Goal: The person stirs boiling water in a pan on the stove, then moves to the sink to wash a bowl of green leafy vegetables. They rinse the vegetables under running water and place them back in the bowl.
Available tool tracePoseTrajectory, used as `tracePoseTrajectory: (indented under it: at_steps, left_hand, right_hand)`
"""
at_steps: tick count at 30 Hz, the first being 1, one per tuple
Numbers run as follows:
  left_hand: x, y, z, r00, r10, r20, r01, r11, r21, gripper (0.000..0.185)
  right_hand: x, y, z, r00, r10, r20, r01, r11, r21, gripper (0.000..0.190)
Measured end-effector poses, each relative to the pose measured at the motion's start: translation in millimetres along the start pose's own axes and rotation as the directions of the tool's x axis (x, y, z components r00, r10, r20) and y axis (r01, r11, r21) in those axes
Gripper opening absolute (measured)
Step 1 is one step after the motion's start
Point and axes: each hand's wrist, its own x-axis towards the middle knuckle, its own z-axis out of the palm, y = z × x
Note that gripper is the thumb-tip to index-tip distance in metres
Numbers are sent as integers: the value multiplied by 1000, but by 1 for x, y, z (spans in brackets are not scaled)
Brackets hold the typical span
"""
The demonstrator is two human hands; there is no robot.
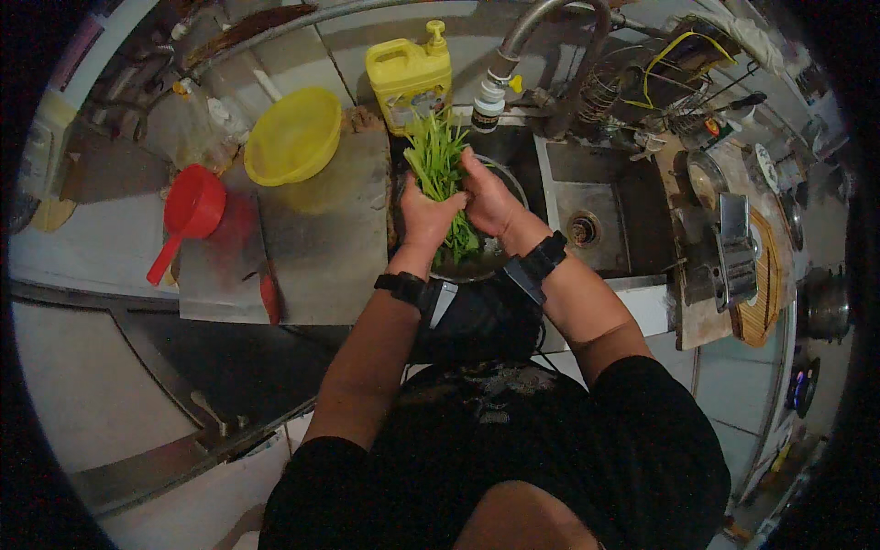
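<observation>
Between my two hands is a bunch of leafy greens (440, 161), stems pointing away from me and leaves hanging down near my wrists. My left hand (430, 213) grips its left side, the thumb lying across the stems. On the right side my right hand (489, 196) presses against the bunch with its fingers partly hidden. Beneath them a round metal basin (519, 185) sits in the left sink bowl, mostly covered by my hands and the greens. The faucet's white filter nozzle (489, 103) hangs just beyond my right hand.
A yellow jug (405, 75) with a pump stands behind the sink. To the left are a yellow plastic basin (294, 137), a red dipper (194, 201) and a red-handled knife (269, 295) on the counter. The right sink bowl (584, 165) shows its drain. Farther right stands a metal grater (735, 254).
</observation>
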Motion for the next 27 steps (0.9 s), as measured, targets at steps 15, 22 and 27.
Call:
tracePoseTrajectory:
  at_steps: [15, 22, 27]
  left_hand:
    - [9, 20, -9, 993, 63, -105, -50, 992, 115, 43]
    - [28, 41, -42, 967, 188, -170, -223, 951, -214, 45]
    - [36, 65, -55, 919, 339, -200, -377, 906, -194, 43]
  right_hand:
    - [-16, -14, -30, 995, 97, 0, -97, 992, -80, 51]
    - [-36, -8, -116, 961, 162, -225, -161, 987, 24, 69]
    - [-52, 8, -153, 932, 199, -303, -159, 975, 152, 71]
